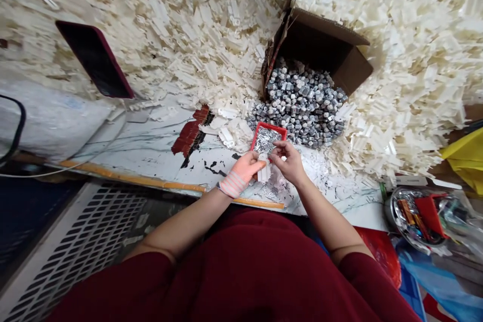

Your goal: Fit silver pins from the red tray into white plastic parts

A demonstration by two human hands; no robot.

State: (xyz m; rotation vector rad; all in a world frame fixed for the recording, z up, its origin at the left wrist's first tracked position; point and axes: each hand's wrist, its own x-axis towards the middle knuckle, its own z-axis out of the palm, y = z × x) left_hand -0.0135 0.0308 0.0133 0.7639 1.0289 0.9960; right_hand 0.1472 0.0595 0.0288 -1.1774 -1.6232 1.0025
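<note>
My left hand [242,173], in an orange glove with a striped cuff, is closed on a white plastic piece [263,173]. Close by on its right, my bare right hand [289,161] has thumb and fingertips pinched together near the top of that piece. Whatever is between those fingertips is too small to make out. Just beyond both hands sits a red tray [284,131] of small shiny metal pins [266,137]. More loose pins [270,193] lie on the table below the hands.
Grey-and-white small parts [302,100] spill from a tipped cardboard box [354,68]. Heaps of white plastic pieces [181,25] cover the back of the marble-patterned table [139,146]. A phone [96,60] stands at left. A metal bowl [394,211] of odds and ends is at right.
</note>
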